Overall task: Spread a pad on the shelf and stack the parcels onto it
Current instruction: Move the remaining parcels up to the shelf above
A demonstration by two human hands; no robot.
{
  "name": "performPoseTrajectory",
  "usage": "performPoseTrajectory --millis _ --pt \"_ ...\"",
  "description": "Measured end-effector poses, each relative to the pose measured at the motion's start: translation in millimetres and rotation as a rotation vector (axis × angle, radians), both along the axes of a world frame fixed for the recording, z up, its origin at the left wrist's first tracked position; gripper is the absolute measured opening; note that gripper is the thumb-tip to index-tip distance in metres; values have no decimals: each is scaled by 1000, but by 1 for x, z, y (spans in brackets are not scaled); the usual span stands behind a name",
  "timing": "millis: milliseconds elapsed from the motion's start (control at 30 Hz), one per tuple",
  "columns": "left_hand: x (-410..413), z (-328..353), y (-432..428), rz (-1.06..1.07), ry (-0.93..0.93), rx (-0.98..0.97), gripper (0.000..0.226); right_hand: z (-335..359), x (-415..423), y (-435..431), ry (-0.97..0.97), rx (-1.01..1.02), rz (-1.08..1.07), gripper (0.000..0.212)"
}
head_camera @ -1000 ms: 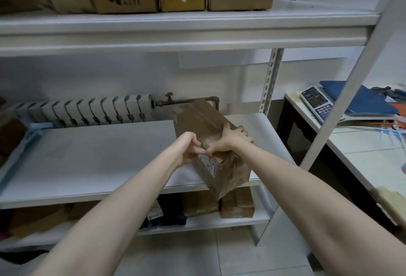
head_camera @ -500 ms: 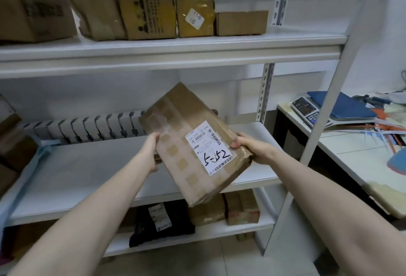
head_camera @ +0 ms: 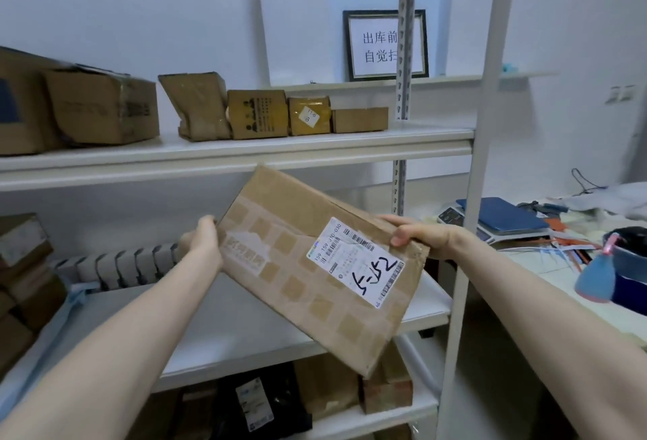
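Observation:
I hold a flat brown cardboard parcel (head_camera: 308,275) with a white shipping label and black handwriting, tilted in the air in front of the white shelf unit. My left hand (head_camera: 204,247) grips its left edge. My right hand (head_camera: 416,234) grips its upper right corner, thumb on the labelled face. Below and behind the parcel lies the middle shelf board (head_camera: 210,327), white, with a light blue pad (head_camera: 75,296) bunched at its left end. Several cardboard parcels (head_camera: 257,119) stand in a row on the upper shelf (head_camera: 245,149).
Stacked brown boxes (head_camera: 24,278) sit at the far left. More boxes and a black bag (head_camera: 266,404) fill the bottom shelf. A white upright post (head_camera: 469,229) stands to the right. Beyond it a table carries a scale with a blue book (head_camera: 497,219) and a blue handheld tool (head_camera: 595,275).
The parcel came up off the middle shelf and turned label-side towards me. My hands moved apart to its two ends. My view rose, showing the upper shelf and wall sign.

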State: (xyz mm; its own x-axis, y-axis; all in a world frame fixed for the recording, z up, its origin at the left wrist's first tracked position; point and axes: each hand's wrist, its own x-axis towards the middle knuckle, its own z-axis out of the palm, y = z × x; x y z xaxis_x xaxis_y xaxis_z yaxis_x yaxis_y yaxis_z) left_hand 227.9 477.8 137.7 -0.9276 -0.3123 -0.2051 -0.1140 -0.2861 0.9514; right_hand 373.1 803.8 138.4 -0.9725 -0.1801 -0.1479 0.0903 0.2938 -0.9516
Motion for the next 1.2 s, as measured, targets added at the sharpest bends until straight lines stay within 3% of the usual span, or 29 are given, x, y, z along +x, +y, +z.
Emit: performPoseTrajectory --millis 67,333,500,633,700,833,967,1100,1200 --pt "10 18 5 27 61 -39 14 18 15 0 37 6 3 89" --pt "28 84 26 -133 192 -129 26 56 64 23 80 47 -80 85" --pt "55 118 56 -226 326 -399 21 85 93 33 170 -10 -144 78" --pt "66 153 77 -165 500 -535 23 114 111 44 308 -10 -282 76" --pt "65 166 91 -155 563 -535 20 134 119 47 363 50 -361 81" --pt "71 179 123 -191 647 -443 37 179 133 49 448 202 -453 89" --pt "74 185 148 -168 643 -402 65 214 144 47 531 232 -635 88" --pt "77 187 177 -366 632 -332 44 234 121 41 694 232 -980 97" --pt "78 185 198 -521 696 -279 38 241 98 33 679 504 -1299 98"
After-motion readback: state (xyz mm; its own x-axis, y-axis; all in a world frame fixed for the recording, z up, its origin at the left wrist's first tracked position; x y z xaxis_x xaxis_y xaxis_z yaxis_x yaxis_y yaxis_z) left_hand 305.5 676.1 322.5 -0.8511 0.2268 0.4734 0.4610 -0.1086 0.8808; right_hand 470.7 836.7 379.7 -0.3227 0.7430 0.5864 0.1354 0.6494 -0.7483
